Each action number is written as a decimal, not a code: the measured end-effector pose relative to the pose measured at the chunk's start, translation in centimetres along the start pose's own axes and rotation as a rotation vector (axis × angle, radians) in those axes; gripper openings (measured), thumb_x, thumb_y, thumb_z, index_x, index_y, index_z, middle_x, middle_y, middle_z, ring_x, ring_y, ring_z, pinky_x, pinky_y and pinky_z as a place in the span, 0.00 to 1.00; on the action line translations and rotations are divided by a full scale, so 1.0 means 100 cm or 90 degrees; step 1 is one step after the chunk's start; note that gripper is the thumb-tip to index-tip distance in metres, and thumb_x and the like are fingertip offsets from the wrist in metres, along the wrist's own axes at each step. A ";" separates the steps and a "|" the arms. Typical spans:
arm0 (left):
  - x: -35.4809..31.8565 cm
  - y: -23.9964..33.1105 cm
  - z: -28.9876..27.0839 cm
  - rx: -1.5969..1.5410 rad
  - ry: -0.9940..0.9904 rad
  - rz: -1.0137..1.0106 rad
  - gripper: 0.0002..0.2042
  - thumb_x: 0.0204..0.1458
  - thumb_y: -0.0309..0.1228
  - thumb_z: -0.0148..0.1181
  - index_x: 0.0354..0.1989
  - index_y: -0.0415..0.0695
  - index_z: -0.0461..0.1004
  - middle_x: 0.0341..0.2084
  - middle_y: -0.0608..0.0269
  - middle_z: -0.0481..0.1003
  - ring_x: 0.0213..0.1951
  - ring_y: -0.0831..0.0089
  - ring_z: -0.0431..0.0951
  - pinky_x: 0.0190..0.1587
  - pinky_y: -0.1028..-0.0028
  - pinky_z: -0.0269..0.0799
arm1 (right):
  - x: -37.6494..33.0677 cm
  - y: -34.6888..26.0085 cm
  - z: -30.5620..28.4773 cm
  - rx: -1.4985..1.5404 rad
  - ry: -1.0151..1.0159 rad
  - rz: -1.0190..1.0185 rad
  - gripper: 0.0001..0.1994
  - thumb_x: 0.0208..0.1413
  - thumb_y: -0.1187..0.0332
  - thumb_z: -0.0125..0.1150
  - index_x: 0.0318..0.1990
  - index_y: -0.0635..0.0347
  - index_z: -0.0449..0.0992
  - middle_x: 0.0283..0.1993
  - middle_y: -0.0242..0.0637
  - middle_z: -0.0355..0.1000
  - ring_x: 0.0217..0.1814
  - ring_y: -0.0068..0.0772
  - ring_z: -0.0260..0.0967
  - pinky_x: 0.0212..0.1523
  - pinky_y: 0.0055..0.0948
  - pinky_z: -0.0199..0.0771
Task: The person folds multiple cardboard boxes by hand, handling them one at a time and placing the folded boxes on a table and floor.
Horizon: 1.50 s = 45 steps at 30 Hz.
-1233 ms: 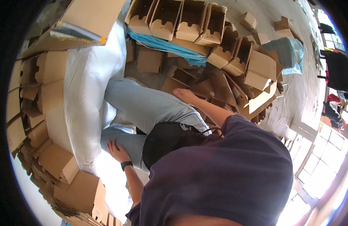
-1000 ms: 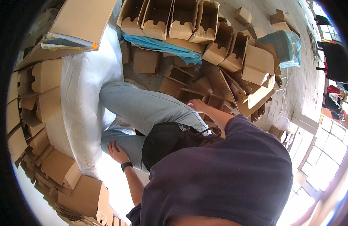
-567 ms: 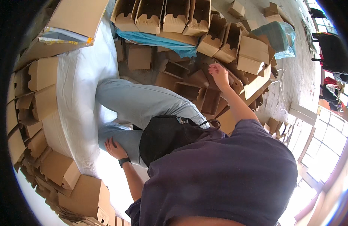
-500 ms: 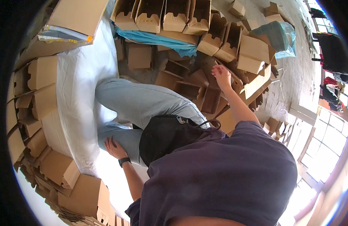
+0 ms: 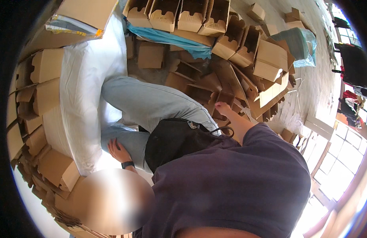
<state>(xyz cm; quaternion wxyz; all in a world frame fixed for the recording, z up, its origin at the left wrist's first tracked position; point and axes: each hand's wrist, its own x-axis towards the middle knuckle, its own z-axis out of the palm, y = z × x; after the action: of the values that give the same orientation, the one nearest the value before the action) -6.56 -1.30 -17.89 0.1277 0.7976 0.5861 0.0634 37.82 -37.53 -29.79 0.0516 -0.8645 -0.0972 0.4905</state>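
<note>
My left hand (image 5: 119, 150) rests on the thigh of my light blue jeans (image 5: 124, 141), its fingers stretched out and holding nothing. A dark band (image 5: 128, 164) circles that wrist. Over by my right hip, my right hand (image 5: 224, 108) is closed, its fingers curled in. Whether anything is inside it cannot be made out. Close beside it lie open brown cardboard boxes (image 5: 201, 94), tipped at various angles. A long box piece (image 5: 230, 77) leans just beyond the hand. Between my arms, a black bag (image 5: 169, 139) with a zip and cord sits at my waist.
Open-topped cardboard boxes (image 5: 163, 18) stand in a row at the far side, above blue plastic sheeting (image 5: 171, 41). White covering (image 5: 82, 111) runs down the left, beside stacked boxes (image 5: 48, 99). A bluish wrapped bundle (image 5: 296, 43) lies far right. A blurred oval hides the lower left.
My right hand has drawn back toward my body from the boxes farther out, its fingers now more curled. My left hand stays on the thigh. The view has shifted slightly.
</note>
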 end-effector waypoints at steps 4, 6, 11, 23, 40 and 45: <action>0.000 -0.002 -0.001 -0.012 -0.003 0.003 0.15 0.52 0.31 0.48 0.46 0.44 0.74 0.54 0.56 0.68 0.59 0.54 0.60 0.62 0.59 0.51 | 0.010 0.002 0.025 -0.160 -0.085 -0.120 0.20 0.56 0.56 0.45 0.52 0.52 0.71 0.56 0.43 0.66 0.60 0.42 0.62 0.59 0.38 0.63; -0.006 0.000 -0.001 -0.015 0.001 -0.008 0.15 0.52 0.31 0.48 0.46 0.45 0.74 0.54 0.57 0.68 0.59 0.54 0.60 0.62 0.59 0.51 | 0.040 0.020 0.039 -0.455 -0.120 -0.304 0.20 0.56 0.56 0.46 0.51 0.56 0.72 0.56 0.46 0.67 0.59 0.43 0.64 0.57 0.39 0.65; -0.003 0.001 -0.002 -0.013 0.017 0.001 0.15 0.52 0.32 0.48 0.46 0.45 0.74 0.54 0.57 0.68 0.60 0.54 0.60 0.62 0.59 0.51 | 0.008 -0.005 0.012 -0.377 -0.092 -0.052 0.15 0.51 0.63 0.53 0.43 0.60 0.76 0.48 0.52 0.70 0.51 0.46 0.69 0.47 0.41 0.73; -0.007 0.006 0.001 -0.032 0.041 -0.031 0.13 0.50 0.30 0.50 0.44 0.44 0.75 0.53 0.57 0.68 0.60 0.54 0.60 0.62 0.59 0.51 | -0.113 -0.128 -0.079 -0.167 0.223 -0.226 0.08 0.45 0.73 0.51 0.29 0.54 0.78 0.30 0.44 0.74 0.35 0.50 0.72 0.36 0.41 0.72; -0.016 0.071 -0.065 -0.797 0.109 -0.152 0.22 0.58 0.37 0.50 0.59 0.40 0.61 0.58 0.58 0.63 0.61 0.65 0.59 0.63 0.68 0.49 | -0.231 -0.401 -0.117 0.355 -0.051 -0.893 0.10 0.52 0.81 0.56 0.42 0.61 0.70 0.38 0.34 0.72 0.40 0.19 0.66 0.42 0.20 0.67; -0.030 0.100 -0.105 -1.114 0.224 -0.218 0.25 0.61 0.37 0.46 0.63 0.38 0.52 0.58 0.60 0.62 0.59 0.71 0.61 0.59 0.71 0.57 | -0.241 -0.469 -0.058 0.588 -0.519 -0.668 0.15 0.53 0.79 0.56 0.48 0.59 0.66 0.40 0.35 0.72 0.41 0.22 0.68 0.41 0.21 0.66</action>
<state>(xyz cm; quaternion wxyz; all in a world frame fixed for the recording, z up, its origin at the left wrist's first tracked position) -0.87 -5.58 -4.93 0.6043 0.2967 0.4502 0.5866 25.21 2.96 2.04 0.5873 -0.3512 -0.2892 0.6694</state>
